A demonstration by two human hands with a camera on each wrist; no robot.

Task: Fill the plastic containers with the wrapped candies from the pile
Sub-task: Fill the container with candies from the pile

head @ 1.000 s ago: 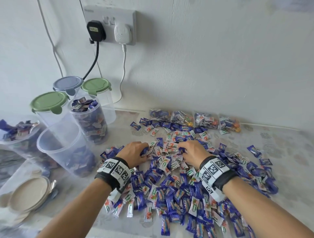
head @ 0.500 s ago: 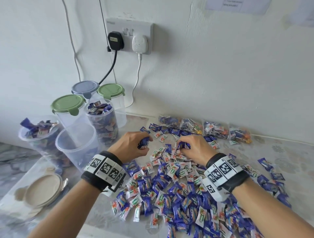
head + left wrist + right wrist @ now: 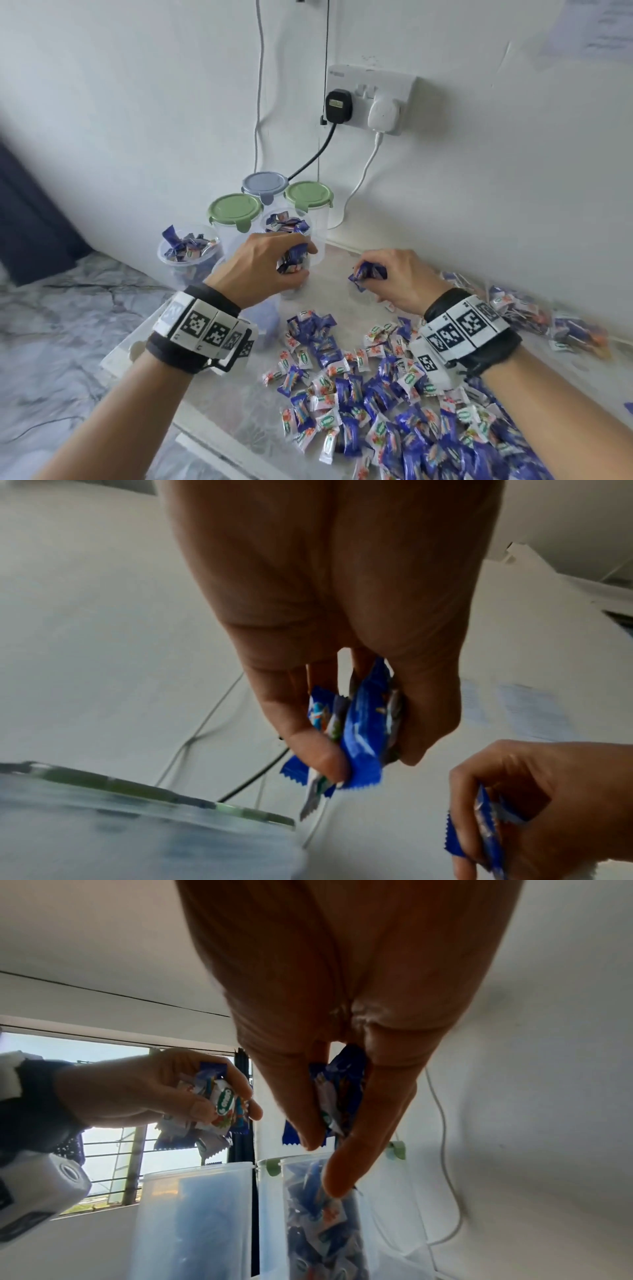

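A pile of blue and white wrapped candies (image 3: 376,394) covers the table's near right. My left hand (image 3: 294,265) grips a handful of candies (image 3: 359,723) over the clear open containers. One of these, partly filled (image 3: 267,322), is mostly hidden under that hand and wrist. My right hand (image 3: 368,279) holds a smaller bunch of candies (image 3: 339,1096) just right of the left hand, above bare table. A heaped container (image 3: 286,222) stands behind the left hand. Another open container with candies (image 3: 186,250) is to its left.
Three lidded containers stand against the wall: two with green lids (image 3: 234,210) (image 3: 308,195), one with a grey-blue lid (image 3: 263,183). Cables hang from the wall socket (image 3: 370,96) behind them. Bagged candies (image 3: 555,322) lie along the wall at right. The table's left edge (image 3: 144,329) is near.
Both hands have lifted off the pile with candies in them and moved left toward the containers. The head view has swung left and tilted up.
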